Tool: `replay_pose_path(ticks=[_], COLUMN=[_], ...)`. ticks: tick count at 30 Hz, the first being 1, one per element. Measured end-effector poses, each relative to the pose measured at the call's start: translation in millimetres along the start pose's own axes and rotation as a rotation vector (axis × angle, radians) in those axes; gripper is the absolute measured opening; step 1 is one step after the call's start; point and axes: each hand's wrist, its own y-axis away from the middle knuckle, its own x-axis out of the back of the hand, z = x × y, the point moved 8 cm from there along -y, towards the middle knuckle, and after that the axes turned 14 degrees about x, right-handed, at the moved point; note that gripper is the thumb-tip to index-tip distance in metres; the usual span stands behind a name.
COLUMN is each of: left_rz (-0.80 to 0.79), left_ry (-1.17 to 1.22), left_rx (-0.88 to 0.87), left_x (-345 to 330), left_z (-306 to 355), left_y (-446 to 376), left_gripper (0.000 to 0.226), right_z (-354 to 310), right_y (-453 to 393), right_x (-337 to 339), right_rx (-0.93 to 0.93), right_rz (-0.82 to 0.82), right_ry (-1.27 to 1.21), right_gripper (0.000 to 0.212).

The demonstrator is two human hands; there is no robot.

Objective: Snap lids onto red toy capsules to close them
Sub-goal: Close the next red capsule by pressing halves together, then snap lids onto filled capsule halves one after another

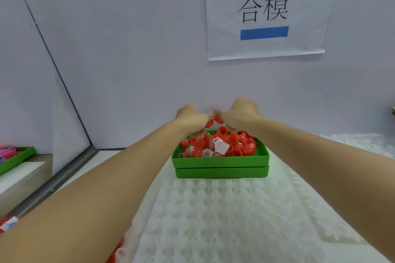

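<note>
Both hands meet above the far edge of the green tray [221, 161]; left hand [192, 116] and right hand [240, 114] together grasp a red capsule [213, 122], mostly hidden. Finger detail blurred; more capsule halves [239, 142] heaped in the tray.

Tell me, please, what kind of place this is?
Probably a small assembly or packing station in a workshop. A printed paper sign is taped to the partition wall, stacked green trays hold many red capsule parts, and a white bumpy mat covers the bench where both hands work.
</note>
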Motion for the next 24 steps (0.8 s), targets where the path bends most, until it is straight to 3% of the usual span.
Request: replay_pose_path(ticks=[6,9,12,17,20,24], left_rz=[0.076,0.164,0.271,0.335,0.187,-0.214], left_ry=[0.172,0.038,-0.14,-0.119,-0.137,-0.311], left_rx=[0.117,0.121,0.046,-0.116,-0.242,-0.366], left_x=[10.2,17.9,27.3,35.5,17.1,-33.5], left_z=[-26.3,-39.2,-43.5,-41.6,-32.7,-32.1], left_y=[-33.4,-33.0,-23.5,20.1,68.7,146.4], left_gripper=[0.021,0.029,0.016,0.019,0.02,0.021], right_z=[14.2,26.8,40.1,50.9,51.0,41.4], right_y=[8.3,28.4,52.9,104.2,138.4,184.8], right_x=[12.0,21.9,38.9,62.5,59.5,41.2], right_rx=[0.056,0.067,0.063,0.068,0.114,0.201], right_rz=[0.014,0.003,0.012,0.065,0.036,-0.085], right_ry=[0.017,0.005,0.019,-0.085,-0.189,-0.288], right_gripper=[0.052,0.057,0.05,0.024,0.02,0.026])
